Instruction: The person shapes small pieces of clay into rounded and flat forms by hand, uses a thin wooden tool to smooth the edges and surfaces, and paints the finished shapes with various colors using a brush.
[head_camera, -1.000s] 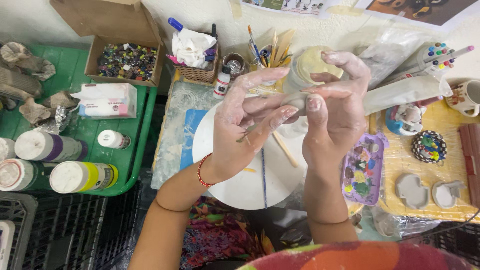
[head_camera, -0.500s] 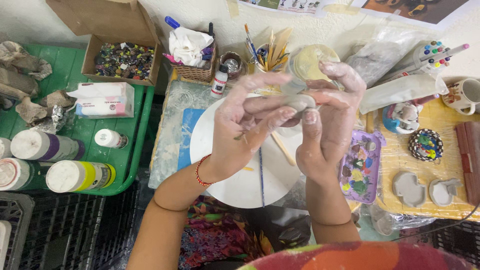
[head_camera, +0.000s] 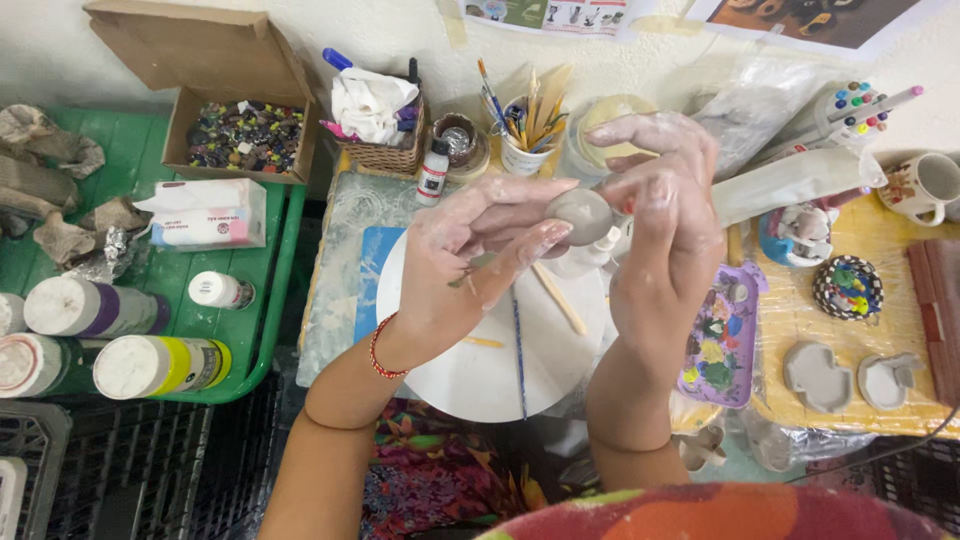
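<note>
A small grey lump of clay (head_camera: 580, 214) is pinched between the fingertips of both my hands, raised above a round white board (head_camera: 480, 370). My left hand (head_camera: 470, 260), smeared with pale clay and wearing a red bracelet at the wrist, grips the lump from the left. My right hand (head_camera: 665, 230), also coated in clay, presses it from the right with thumb and fingers. A thin blue tool (head_camera: 518, 345) and a wooden stick (head_camera: 560, 300) lie on the board below.
A purple paint palette (head_camera: 720, 350) lies right of the board, with small clay pieces (head_camera: 815, 375) on yellow paper. A cup of brushes (head_camera: 525, 135) and a basket (head_camera: 385, 135) stand behind. A green tray (head_camera: 250, 330) at left holds paint bottles, a tissue box and a cardboard box of beads.
Both hands have shifted slightly while turning the clay lump between the fingers; the lump now shows more clearly between the fingertips.
</note>
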